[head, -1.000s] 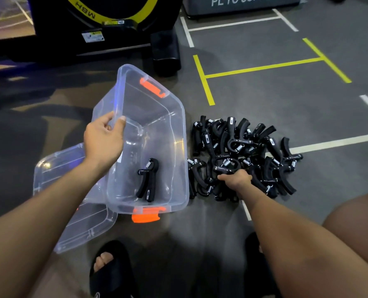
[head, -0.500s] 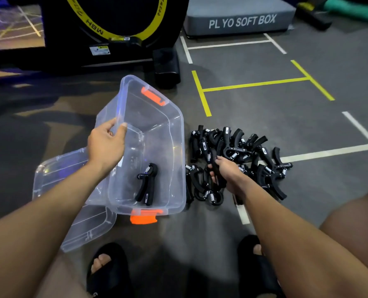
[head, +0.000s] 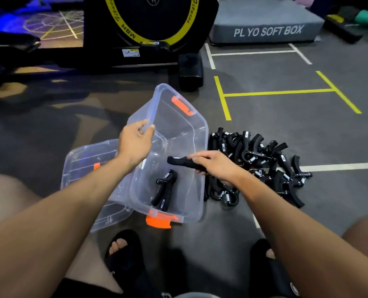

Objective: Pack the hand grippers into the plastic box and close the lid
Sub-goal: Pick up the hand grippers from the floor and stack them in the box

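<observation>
Gym floor (head: pixel 286 130) with taped lines. Left hand (head: pixel 135 145) grips the tilted clear box's (head: pixel 191 134) rim, one gripper (head: pixel 164 190) inside. Right hand (head: pixel 217 165) holds another gripper (head: pixel 178 161) over the box; pile (head: pixel 264 155) beside it, lid (head: pixel 86 158) off to the left.

A single head-worn wide-angle camera looked forward and steeply down from close above, plastic box (head: pixel 178 134) mid-frame, gym floor (head: pixel 286 130) filling the upper frame.
</observation>
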